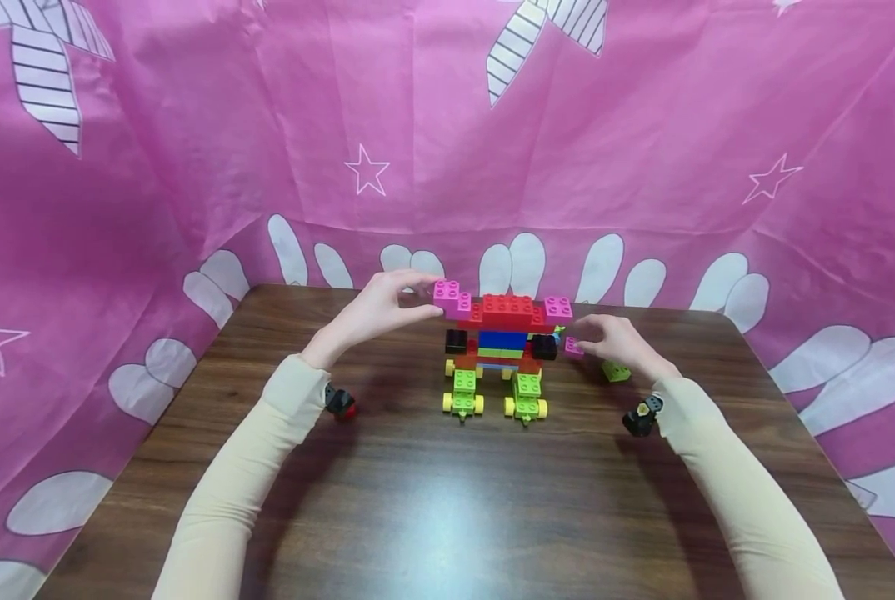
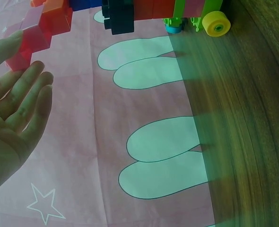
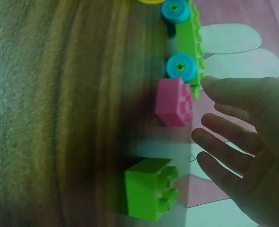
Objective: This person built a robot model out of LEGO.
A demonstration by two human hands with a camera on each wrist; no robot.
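Observation:
A toy figure built of blocks [image 1: 506,310] stands upright mid-table, with a red top, blue and green middle, black side blocks and green feet on yellow wheels. At its upper left corner my left hand [image 1: 376,307] pinches a pink block [image 1: 446,295] between thumb and fingers; the left wrist view shows the thumb on that block [image 2: 19,57]. To the figure's right, my right hand [image 1: 622,342] reaches toward a loose pink block [image 1: 572,347]. Its fingers are spread apart beside that block [image 3: 170,101] in the right wrist view, with nothing held.
A loose green block [image 1: 616,372] lies under the right hand. Behind the figure is a green wheeled base [image 3: 187,40] with blue wheels. A pink cloth [image 1: 447,167] with stars hangs along the back and sides of the brown wooden table [image 1: 447,517].

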